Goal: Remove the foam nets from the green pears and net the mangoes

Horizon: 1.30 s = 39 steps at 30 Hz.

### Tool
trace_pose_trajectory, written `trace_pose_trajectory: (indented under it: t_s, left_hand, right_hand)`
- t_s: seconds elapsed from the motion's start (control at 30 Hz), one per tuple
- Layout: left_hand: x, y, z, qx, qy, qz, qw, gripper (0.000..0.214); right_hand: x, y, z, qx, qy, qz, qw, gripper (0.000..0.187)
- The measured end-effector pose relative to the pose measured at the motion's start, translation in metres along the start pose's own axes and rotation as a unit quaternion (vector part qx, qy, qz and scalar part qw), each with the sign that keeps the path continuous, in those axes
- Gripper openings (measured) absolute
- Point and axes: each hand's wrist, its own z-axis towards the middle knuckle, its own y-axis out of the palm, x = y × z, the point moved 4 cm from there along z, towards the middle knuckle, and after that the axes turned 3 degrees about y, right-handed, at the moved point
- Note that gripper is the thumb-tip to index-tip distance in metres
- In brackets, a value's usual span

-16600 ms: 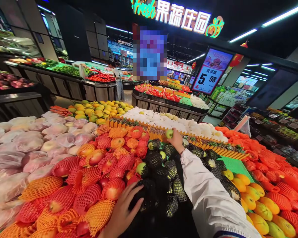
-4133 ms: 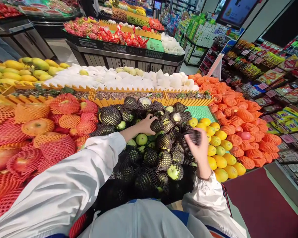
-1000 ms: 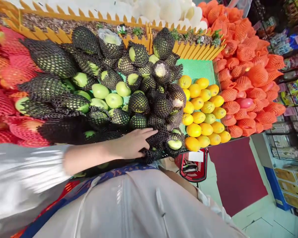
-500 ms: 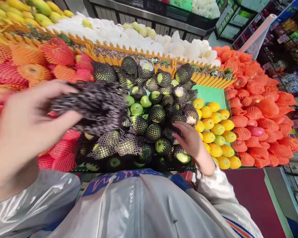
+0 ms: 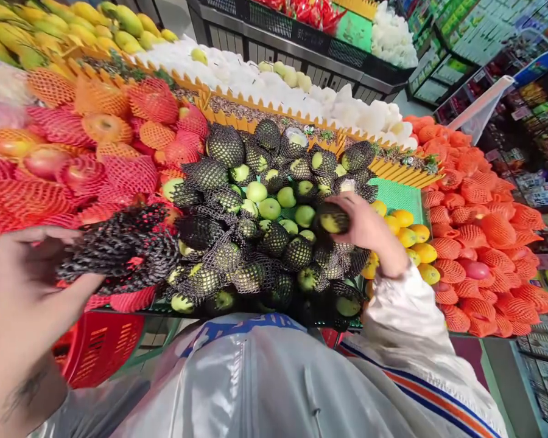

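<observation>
My left hand [image 5: 27,292] pinches a bunch of black foam net sleeves [image 5: 119,252] over the front left of the display. My right hand [image 5: 368,222] is wrapped round a green apple in a black net [image 5: 332,221], at the right side of the pile. Between the hands lie several green apples in black nets [image 5: 226,146], some only partly covered. Several bare green apples [image 5: 269,208] sit in the middle on a green liner.
Red and pink netted fruit [image 5: 132,176] fills the left side. Yellow fruit [image 5: 424,253] and orange-netted fruit [image 5: 493,219] lie to the right. A low orange fence [image 5: 274,109] runs behind the apples. Below the left edge stands a red basket [image 5: 103,347].
My left hand has come down and left with the black net sleeves. My right hand, previously reaching with nothing visible in it, now grips a netted green apple. The view has shifted somewhat left.
</observation>
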Motion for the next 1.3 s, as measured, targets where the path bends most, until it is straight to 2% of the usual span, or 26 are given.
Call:
trace_pose_trajectory:
  t_s: [0.07,0.1,0.17,0.23,0.3,0.37,0.4,0.47,0.53,0.57,0.6,0.7,0.73,0.77,0.83,0.93,1.0,1.07,1.13,1.17,1.23,1.3]
  left_hand:
    - [0.014,0.014,0.002,0.003,0.007,-0.050,0.999,0.075]
    - [0.023,0.025,0.002,-0.013,0.019,-0.068,0.997,0.073]
    - [0.046,0.058,-0.002,-0.091,0.068,-0.085,0.990,0.056]
    - [0.073,0.101,-0.015,-0.191,0.166,-0.095,0.963,0.034]
    - [0.103,0.146,-0.038,-0.259,0.302,-0.125,0.909,0.037]
    - [0.131,0.184,-0.064,-0.314,0.456,-0.124,0.824,0.037]
    - [0.142,0.202,-0.075,-0.370,0.502,-0.095,0.776,0.034]
    - [0.158,0.225,-0.084,-0.481,0.523,-0.057,0.702,0.036]
    - [0.171,0.234,-0.074,-0.565,0.486,-0.073,0.663,0.043]
    - [0.177,0.236,-0.063,-0.583,0.460,-0.094,0.663,0.041]
    - [0.181,0.237,-0.050,-0.584,0.436,-0.109,0.676,0.035]
    - [0.178,0.252,-0.017,-0.530,0.374,-0.041,0.760,0.030]
    - [0.173,0.259,-0.013,-0.519,0.362,0.006,0.774,0.037]
    - [0.168,0.268,-0.013,-0.521,0.357,0.051,0.773,0.051]
    - [0.157,0.282,-0.021,-0.541,0.363,0.118,0.749,0.076]
    - [0.148,0.291,-0.028,-0.540,0.369,0.159,0.740,0.076]
    - [0.147,0.290,-0.024,-0.553,0.372,0.139,0.733,0.076]
    - [0.146,0.287,-0.014,-0.584,0.371,0.078,0.718,0.074]
    - [0.145,0.287,0.000,-0.586,0.357,0.025,0.727,0.064]
    - [0.144,0.288,0.006,-0.573,0.350,0.021,0.741,0.059]
    - [0.143,0.293,0.010,-0.542,0.351,0.064,0.761,0.059]
    - [0.143,0.302,0.001,-0.540,0.367,0.128,0.747,0.075]
  right_hand:
    - [0.006,-0.026,-0.049,0.079,0.029,0.060,0.995,0.076]
    - [0.008,-0.031,-0.073,0.098,0.058,0.077,0.991,0.075]
    - [0.012,-0.025,-0.118,0.104,0.155,0.098,0.978,0.076]
    - [0.011,0.001,-0.151,0.102,0.230,0.127,0.959,0.080]
    - [0.007,0.039,-0.169,0.095,0.284,0.149,0.942,0.080]
    - [0.002,0.078,-0.175,0.098,0.313,0.166,0.930,0.077]
    - [-0.001,0.095,-0.174,0.110,0.313,0.172,0.928,0.073]
    - [-0.006,0.117,-0.171,0.143,0.299,0.175,0.927,0.069]
    - [-0.010,0.124,-0.169,0.162,0.289,0.168,0.928,0.070]
    - [-0.012,0.123,-0.169,0.162,0.289,0.159,0.930,0.071]
    - [-0.015,0.119,-0.169,0.159,0.290,0.148,0.932,0.073]
    - [-0.028,0.101,-0.168,0.165,0.269,0.123,0.941,0.074]
    - [-0.036,0.095,-0.165,0.168,0.243,0.125,0.947,0.075]
    - [-0.044,0.092,-0.161,0.165,0.207,0.133,0.955,0.075]
    - [-0.063,0.095,-0.151,0.130,0.123,0.150,0.972,0.074]
    - [-0.086,0.118,-0.136,0.037,0.023,0.151,0.988,0.067]
    - [-0.096,0.138,-0.133,-0.006,-0.016,0.142,0.990,0.053]
    - [-0.100,0.155,-0.133,-0.019,-0.031,0.149,0.988,0.033]
    - [-0.101,0.168,-0.135,-0.016,-0.031,0.175,0.984,0.016]
    - [-0.100,0.172,-0.136,-0.010,-0.029,0.190,0.981,0.013]
    - [-0.099,0.178,-0.136,0.012,-0.025,0.213,0.977,0.022]
    - [-0.098,0.180,-0.134,0.039,-0.017,0.224,0.974,0.029]
